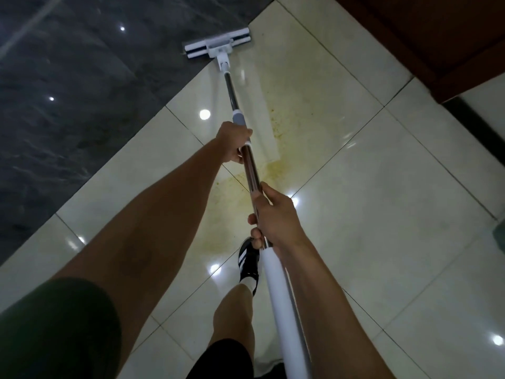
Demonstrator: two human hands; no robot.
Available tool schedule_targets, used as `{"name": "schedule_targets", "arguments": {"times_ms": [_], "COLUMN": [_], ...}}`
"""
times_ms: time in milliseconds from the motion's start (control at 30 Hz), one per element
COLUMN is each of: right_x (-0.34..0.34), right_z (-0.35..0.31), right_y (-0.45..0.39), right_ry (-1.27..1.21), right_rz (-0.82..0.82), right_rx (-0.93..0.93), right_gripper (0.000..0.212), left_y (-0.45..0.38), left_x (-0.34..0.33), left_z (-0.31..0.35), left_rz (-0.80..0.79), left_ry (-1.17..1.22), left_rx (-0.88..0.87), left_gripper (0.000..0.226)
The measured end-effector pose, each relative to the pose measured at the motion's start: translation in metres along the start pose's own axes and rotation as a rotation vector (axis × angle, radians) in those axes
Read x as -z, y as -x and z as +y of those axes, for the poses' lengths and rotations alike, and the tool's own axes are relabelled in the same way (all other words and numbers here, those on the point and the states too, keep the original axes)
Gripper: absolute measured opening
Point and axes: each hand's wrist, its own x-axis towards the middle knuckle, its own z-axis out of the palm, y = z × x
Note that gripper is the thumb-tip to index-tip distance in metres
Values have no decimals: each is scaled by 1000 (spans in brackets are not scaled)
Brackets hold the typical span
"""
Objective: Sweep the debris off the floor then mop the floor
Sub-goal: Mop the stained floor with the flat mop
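While both my fists wrap the mop (247,160) handle, left hand (233,144) gripping ahead under the grey collar, right hand (274,218) gripping nearer me, mop head (217,46) flat on the pale tile floor (382,203) beside the dark slab (68,77), yellowish smear (276,165) between.

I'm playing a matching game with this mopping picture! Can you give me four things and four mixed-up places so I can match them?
Things:
1. mop head
2. left hand
3. right hand
4. yellowish stain

Places:
A. gripping the pole lower down, just above the white sleeve
B. on the pale tiles, right of the pole
C. at the edge of the dark marble strip
D. gripping the pole just below the grey collar

Pairs: 1-C, 2-D, 3-A, 4-B
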Motion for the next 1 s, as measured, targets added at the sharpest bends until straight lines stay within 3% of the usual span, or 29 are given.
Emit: {"name": "schedule_targets", "arguments": {"times_ms": [233,400,500,767,1000], "right_x": [33,69,92,147,166], "right_z": [64,163,233,386,443], "right_y": [52,111,148,241,293], "right_ry": [9,-11,-75,-182,-189], "right_rz": [55,90,107,123,133], "right_rx": [32,72,60,0,10], "right_gripper": [46,37,42,46,46], "left_y": [49,113,154,264,317], "left_x": [-37,-90,-123,-196,-223], "left_z": [-47,-130,-189,-325,-381], "left_rz": [-42,-90,-113,-155,-187], "left_ry": [-77,-142,-174,-257,-254], "left_rx": [7,16,6,-36,-28], "left_gripper": [33,29,19,21,19]}}
